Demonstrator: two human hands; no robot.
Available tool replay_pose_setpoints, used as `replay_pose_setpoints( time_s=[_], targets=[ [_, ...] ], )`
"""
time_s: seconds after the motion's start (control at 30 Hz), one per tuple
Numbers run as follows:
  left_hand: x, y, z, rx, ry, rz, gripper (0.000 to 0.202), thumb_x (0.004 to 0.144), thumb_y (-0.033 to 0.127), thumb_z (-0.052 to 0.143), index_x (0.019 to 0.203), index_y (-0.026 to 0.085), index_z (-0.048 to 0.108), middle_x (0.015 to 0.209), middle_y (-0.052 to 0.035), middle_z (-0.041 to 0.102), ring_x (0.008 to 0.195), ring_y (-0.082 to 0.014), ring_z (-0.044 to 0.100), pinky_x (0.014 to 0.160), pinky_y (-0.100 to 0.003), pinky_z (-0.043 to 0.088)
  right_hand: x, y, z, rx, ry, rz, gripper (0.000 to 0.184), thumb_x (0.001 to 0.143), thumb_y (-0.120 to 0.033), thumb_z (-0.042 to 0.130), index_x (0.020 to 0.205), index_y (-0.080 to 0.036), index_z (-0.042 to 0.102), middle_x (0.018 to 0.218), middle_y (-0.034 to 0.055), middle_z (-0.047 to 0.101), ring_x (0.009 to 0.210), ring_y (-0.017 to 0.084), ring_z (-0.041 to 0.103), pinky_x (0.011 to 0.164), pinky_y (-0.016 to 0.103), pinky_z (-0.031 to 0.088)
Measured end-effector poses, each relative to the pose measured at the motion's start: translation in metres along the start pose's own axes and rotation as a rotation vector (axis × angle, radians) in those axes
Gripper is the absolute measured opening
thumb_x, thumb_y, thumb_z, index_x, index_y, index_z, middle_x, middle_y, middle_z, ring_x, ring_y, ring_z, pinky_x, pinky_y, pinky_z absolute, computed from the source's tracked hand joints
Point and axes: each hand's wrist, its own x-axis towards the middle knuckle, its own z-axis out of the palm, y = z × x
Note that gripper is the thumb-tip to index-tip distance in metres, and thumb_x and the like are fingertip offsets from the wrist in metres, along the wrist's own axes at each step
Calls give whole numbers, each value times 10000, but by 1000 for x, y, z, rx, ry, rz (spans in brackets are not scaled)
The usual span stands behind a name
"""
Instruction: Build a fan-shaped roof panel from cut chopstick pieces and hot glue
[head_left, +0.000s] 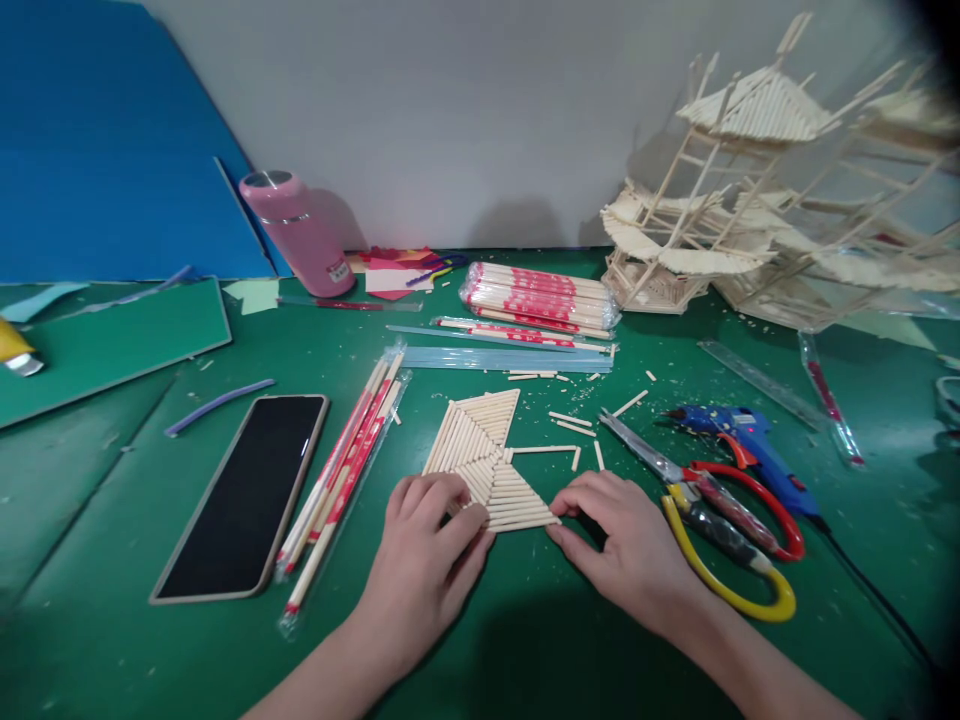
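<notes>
A fan-shaped panel of glued wooden sticks lies on the green table, built of several triangular sections that meet at a middle point. My left hand has its fingers closed on the panel's lower left edge, and its fingertips hide part of that edge. At the lower right corner, my right hand pinches the end of the sticks between thumb and forefinger. From the panel's middle a single thin stick reaches right, with a short piece by its far end. Several loose cut sticks lie just beyond.
Scissors and a blue glue gun lie right of my right hand. Wrapped chopsticks and a phone are to the left. Behind stand a pink bottle, a chopstick bundle and a stick-built tower model.
</notes>
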Motion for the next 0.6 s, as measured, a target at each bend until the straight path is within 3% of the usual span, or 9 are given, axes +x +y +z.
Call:
replay_pose_setpoints(
  time_s=[0.17,0.33,0.6],
  targets=[
    [1,1,1,47,36,-14,103,812,183,502,884,207,571,863,-47,532,847,-209,470,817,-437,328,0,-2,0,9,34,34,114,769,-301,572,850,-223,554,780,2,589,744,173,514,645,301,313],
    [5,4,1,155,-43,-17,284,821,257,503,1103,262,539,854,-54,507,823,-225,437,752,-420,345,7,-8,3,10,76,70,173,838,-369,487,774,-220,546,717,-11,576,708,160,511,630,293,288],
    [10,6,-1,230,-103,-16,296,825,267,488,1117,279,536,845,-56,485,806,-228,423,716,-410,346,25,-17,11,6,111,55,143,835,-271,500,713,-221,556,713,-21,586,717,157,512,626,282,259]
  ],
)
